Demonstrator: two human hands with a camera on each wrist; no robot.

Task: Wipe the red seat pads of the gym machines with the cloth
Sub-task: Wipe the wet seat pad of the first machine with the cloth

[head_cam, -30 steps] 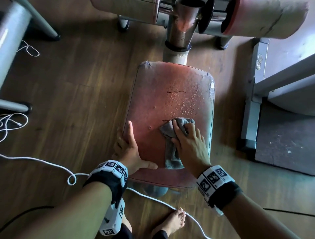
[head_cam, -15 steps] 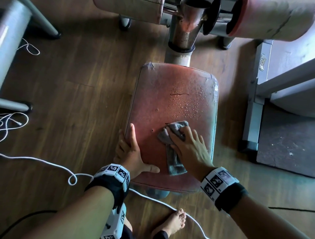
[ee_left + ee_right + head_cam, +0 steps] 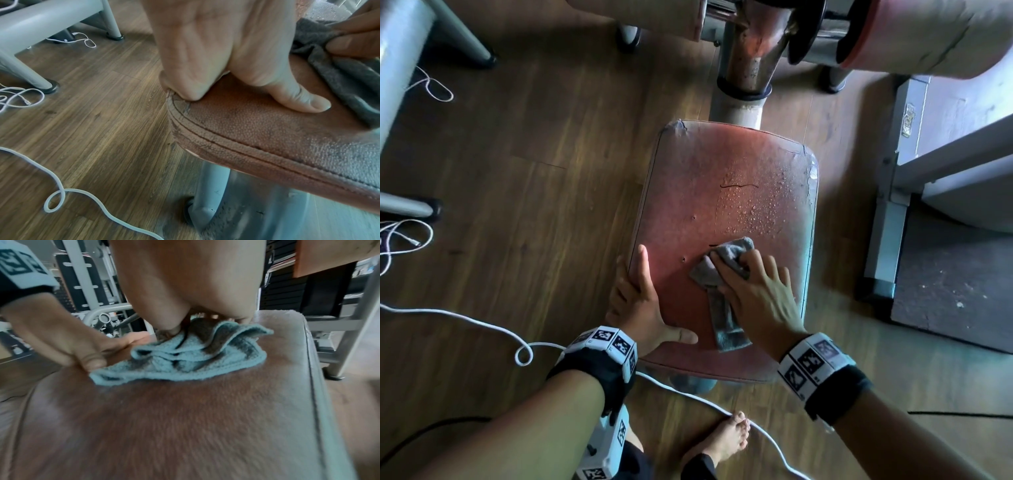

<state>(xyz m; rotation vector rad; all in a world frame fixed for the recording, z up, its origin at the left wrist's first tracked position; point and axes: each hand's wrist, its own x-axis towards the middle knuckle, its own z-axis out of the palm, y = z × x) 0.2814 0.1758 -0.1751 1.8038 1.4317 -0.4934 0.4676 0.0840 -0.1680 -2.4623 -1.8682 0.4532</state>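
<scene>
A worn red seat pad (image 3: 722,192) sits on a steel post, with water droplets (image 3: 760,212) on its far right part. My right hand (image 3: 743,270) presses a bunched grey cloth (image 3: 729,253) onto the pad's middle, and a tail of the cloth trails toward me. The left wrist view shows its thumb and a finger pinching the cloth (image 3: 333,68). My left hand (image 3: 654,301) grips the pad's near left edge, thumb on top and fingers curled over the side. In the right wrist view the cloth (image 3: 185,360) lies crumpled under the palm.
A white cable (image 3: 482,322) loops over the wooden floor at the left and runs under the seat past a bare foot (image 3: 726,442). Grey machine frames stand left (image 3: 400,68) and right (image 3: 893,192). Padded rollers (image 3: 928,34) hang beyond the seat.
My right hand has slid the cloth a little to the left on the pad and stays near its middle. The left hand has kept its hold on the edge.
</scene>
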